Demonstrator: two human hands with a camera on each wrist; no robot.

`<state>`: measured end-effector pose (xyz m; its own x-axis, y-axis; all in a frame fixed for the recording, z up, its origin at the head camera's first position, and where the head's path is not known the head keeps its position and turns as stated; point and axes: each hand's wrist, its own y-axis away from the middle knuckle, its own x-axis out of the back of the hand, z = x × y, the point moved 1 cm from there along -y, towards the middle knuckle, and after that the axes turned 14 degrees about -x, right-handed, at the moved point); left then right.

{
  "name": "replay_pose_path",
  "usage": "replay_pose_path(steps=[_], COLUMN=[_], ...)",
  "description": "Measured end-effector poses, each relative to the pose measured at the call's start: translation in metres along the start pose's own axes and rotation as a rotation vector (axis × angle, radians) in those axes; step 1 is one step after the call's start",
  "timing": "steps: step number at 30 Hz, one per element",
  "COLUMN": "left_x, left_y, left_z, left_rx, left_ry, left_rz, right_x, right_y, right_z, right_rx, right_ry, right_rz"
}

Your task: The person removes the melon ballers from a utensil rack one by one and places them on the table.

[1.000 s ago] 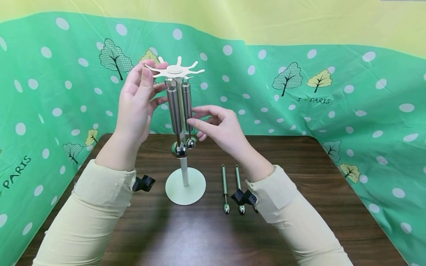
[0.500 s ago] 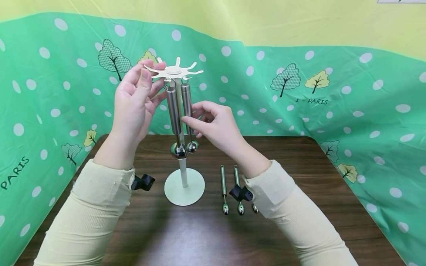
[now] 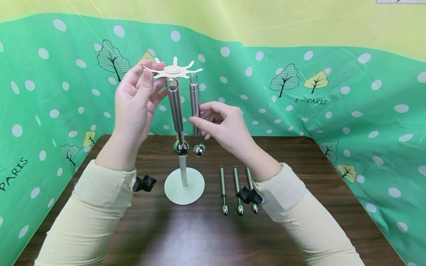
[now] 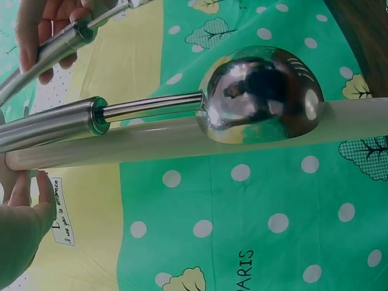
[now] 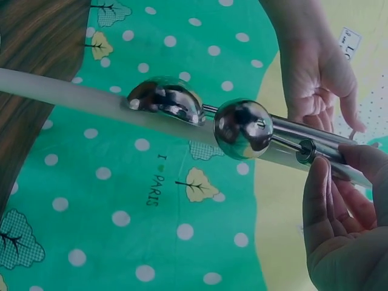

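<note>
A white rack [image 3: 173, 70] with radiating arms tops a post on a round base [image 3: 184, 186]. My left hand [image 3: 133, 99] pinches one of its left arms between thumb and fingers. From a front arm hangs a large melon baller [image 3: 175, 109], its shiny bowl [image 4: 260, 94] close against the post. Just right of it, my right hand [image 3: 226, 123] grips the steel handle of a smaller melon baller [image 3: 195, 98], bowl down. This one's ring is by the tip of a front-right arm; whether it is hooked there I cannot tell.
Three slim scoops with small oval heads lie side by side on the dark wooden table: a left one [image 3: 223, 184], a middle one [image 3: 236, 183] and a right one [image 3: 249, 177] partly behind my right wrist. A patterned green and yellow cloth [image 3: 253, 88] stands behind.
My right hand has closed its thumb and fingers round the smaller melon baller and shifted it right, away from the post. The left hand stays at the rack.
</note>
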<state>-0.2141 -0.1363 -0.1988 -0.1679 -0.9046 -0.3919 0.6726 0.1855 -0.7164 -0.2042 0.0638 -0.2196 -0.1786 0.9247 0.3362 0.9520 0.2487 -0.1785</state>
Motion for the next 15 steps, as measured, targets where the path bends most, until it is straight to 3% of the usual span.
replay_pose_path(steps=[15], left_x=[-0.005], left_y=[0.001], left_z=[0.004], left_rx=[0.021], left_ry=[0.059], left_rz=[0.044], right_x=[0.028], right_y=[0.016], right_z=[0.012], right_rx=[-0.014], right_ry=[-0.016], right_rz=[0.065])
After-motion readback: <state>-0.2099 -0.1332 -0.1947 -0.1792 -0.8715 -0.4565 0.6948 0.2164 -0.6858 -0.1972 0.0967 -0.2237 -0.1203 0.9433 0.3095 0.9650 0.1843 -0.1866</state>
